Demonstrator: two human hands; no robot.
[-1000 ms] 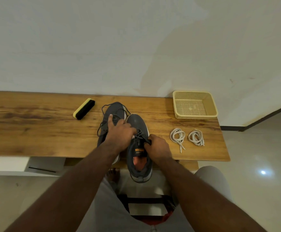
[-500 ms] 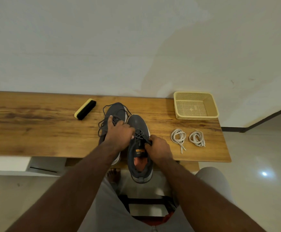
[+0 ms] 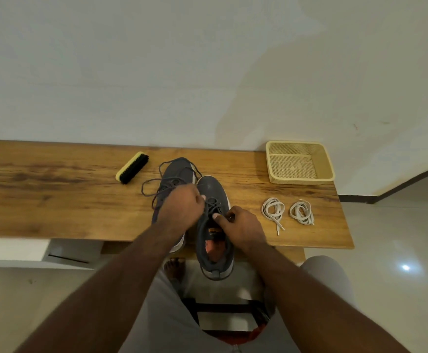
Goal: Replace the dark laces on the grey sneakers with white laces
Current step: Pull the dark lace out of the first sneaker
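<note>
While gripped, sneaker (image 3: 211, 197) lengthwise, toe toward wall, heel overhanging.

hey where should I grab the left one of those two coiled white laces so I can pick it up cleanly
Probably pinch the left coiled white lace across its bundled loops, coming straight down from above. It lies flat on the wooden tabletop, apart from the second coiled white lace, with its two tipped ends trailing toward the near edge. Gripping the bunched middle should lift the whole coil; pulling the loose ends would likely unravel it.
</note>
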